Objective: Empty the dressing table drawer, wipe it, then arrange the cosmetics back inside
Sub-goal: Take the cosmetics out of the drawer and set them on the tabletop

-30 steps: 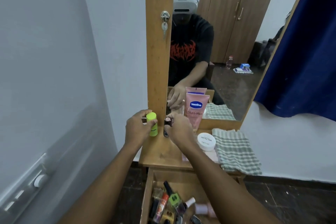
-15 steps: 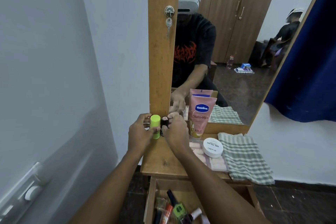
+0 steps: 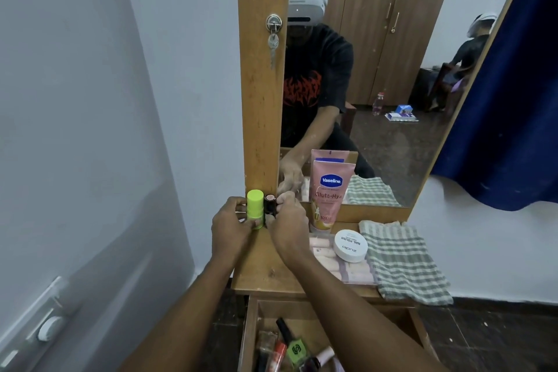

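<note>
Lime-green plastic stick tube (image 3: 255,212) stood pinched in the left hand (image 3: 231,228); right hand (image 3: 288,228) gripped the dark lipstick tube (image 3: 270,206) touching it

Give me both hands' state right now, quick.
Left hand: closed on the green stick.
Right hand: closed on the dark lipstick.

2 upright tubes (image 3: 261,212) between both hands

Dressing table top above the open drawer

On the wooden tabletop (image 3: 265,275), lime-green stick (image 3: 255,211) stands left of, touching, the dark lipstick tube (image 3: 270,205); pink Vaseline tube (image 3: 327,193) right of them, white round jar (image 3: 350,245) before it, checked cloth (image 3: 401,263) rightmost; wooden drawer (image 3: 401,320) below.
</note>
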